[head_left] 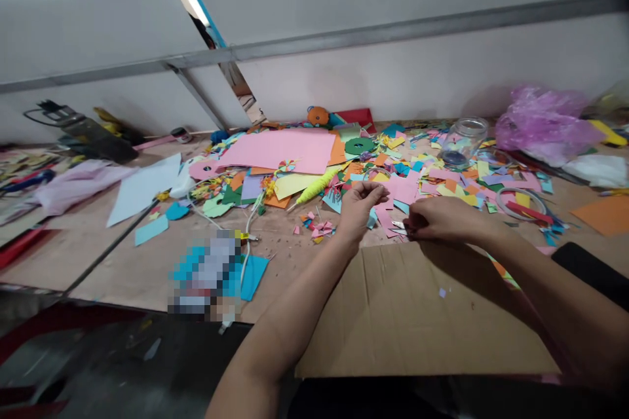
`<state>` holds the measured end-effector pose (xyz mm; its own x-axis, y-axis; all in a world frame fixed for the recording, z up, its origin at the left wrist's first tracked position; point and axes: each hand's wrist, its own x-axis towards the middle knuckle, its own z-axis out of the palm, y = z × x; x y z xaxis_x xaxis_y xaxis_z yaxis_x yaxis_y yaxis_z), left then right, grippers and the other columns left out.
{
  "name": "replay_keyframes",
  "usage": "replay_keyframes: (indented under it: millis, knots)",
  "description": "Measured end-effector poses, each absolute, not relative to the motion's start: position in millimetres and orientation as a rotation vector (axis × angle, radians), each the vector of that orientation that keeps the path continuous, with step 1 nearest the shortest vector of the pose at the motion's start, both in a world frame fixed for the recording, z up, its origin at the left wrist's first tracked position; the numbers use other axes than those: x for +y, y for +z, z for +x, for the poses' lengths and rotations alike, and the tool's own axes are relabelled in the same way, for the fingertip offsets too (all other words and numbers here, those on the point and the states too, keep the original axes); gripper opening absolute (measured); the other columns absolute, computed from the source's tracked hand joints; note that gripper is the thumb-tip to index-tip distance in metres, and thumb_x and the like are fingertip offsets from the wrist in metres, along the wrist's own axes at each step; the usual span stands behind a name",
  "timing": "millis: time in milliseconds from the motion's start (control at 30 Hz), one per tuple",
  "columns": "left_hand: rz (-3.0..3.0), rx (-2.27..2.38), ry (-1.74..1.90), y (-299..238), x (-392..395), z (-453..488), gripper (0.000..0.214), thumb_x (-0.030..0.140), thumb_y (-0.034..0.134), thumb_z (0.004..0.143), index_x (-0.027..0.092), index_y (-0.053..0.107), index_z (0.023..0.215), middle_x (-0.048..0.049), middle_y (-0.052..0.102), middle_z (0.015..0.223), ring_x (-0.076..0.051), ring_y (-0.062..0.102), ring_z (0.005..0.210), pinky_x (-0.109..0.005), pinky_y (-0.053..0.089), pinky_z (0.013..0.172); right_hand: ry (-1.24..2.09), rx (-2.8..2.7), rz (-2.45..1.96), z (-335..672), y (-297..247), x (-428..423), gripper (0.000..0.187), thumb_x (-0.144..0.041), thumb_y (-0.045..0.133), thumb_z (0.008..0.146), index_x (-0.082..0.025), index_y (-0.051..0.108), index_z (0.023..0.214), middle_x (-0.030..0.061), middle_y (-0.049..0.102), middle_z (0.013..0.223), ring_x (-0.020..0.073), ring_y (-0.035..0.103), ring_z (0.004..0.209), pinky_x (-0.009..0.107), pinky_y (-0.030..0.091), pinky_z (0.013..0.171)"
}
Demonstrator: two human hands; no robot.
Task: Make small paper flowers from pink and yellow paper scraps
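- The right hand [432,219] is curled closed around a small metal tool [399,228], apparently scissors, just beyond the far edge of the cardboard [417,321].
- The left hand [364,206] has thumb and fingers drawn together near the loose paper; I cannot tell whether they pinch anything.
- Done, as far as shows: plenty of paper already lies in small pieces, with a little heap of snippets [322,230] on the surface [287,275] left of the hands and more coloured scraps [405,190] strewn beyond them.
- Left: the big pink sheet [280,149] behind looks largely uncut; how much work remains cannot be judged.
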<state>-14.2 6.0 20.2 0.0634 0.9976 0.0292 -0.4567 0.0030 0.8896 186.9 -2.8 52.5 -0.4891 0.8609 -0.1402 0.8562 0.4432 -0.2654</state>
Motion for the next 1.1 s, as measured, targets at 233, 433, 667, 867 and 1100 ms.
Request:
replay_keyframes:
  millis: [233, 433, 667, 867, 1100]
  knots:
    - [0.902, 0.791, 1.35, 26.6, 2.4, -14.1, 0.033, 0.036, 0.087, 0.064, 0.014, 0.069, 0.082, -0.004, 0.071, 0.08, -0.015, 0.067, 0.076, -0.032, 0.052, 0.079, 0.523, -2.659, -1.489, 189.1, 38.5, -1.6, 0.016, -0.034, 0.075, 0.073, -0.024, 0.064, 0.07, 0.002, 0.064, 0.067, 0.0186, 0.054, 0.059, 0.029, 0.026, 0.052]
    - [0.922, 0.782, 1.326, 29.3, 1.0, -14.7, 0.03, 0.033, 0.087, 0.065, 0.015, 0.07, 0.082, -0.0036, 0.071, 0.08, -0.014, 0.065, 0.074, -0.031, 0.051, 0.077, 0.616, -2.615, -1.417, 196.4, 48.7, -1.8, 0.021, -0.04, 0.072, 0.078, -0.021, 0.064, 0.072, 0.0049, 0.064, 0.083, 0.0192, 0.057, 0.068, 0.029, 0.034, 0.057]
    - [0.931, 0.781, 1.295, 30.5, -0.7, -14.3, 0.032, 0.034, 0.087, 0.063, 0.014, 0.07, 0.081, -0.0031, 0.07, 0.079, -0.013, 0.064, 0.072, -0.031, 0.051, 0.075, 1.088, -2.054, -1.387, 208.7, 71.0, 0.7, 0.031, -0.043, 0.069, 0.077, -0.023, 0.048, 0.066, -0.0009, 0.055, 0.064, 0.0185, 0.056, 0.062, 0.028, 0.039, 0.054]
    - [0.919, 0.772, 1.298, 24.6, 3.3, -13.2, 0.035, 0.037, 0.088, 0.061, 0.014, 0.068, 0.078, -0.0049, 0.071, 0.078, -0.016, 0.066, 0.072, -0.03, 0.051, 0.07, 1.324, -1.843, -1.292, 204.3, 80.3, 2.4, 0.026, -0.029, 0.07, 0.071, -0.023, 0.045, 0.074, -0.0035, 0.048, 0.068, 0.0136, 0.046, 0.056, 0.026, 0.038, 0.048]
    - [0.991, 0.816, 1.272, 23.0, 4.2, -13.6, 0.035, 0.04, 0.086, 0.063, 0.014, 0.067, 0.074, -0.003, 0.068, 0.072, -0.012, 0.061, 0.064, -0.028, 0.05, 0.068, 1.056, -1.944, -1.221, 189.6, 84.6, 9.1, 0.022, -0.039, 0.062, 0.085, -0.022, 0.065, 0.098, 0.0018, 0.056, 0.08, 0.0184, 0.05, 0.072, 0.029, 0.039, 0.06]
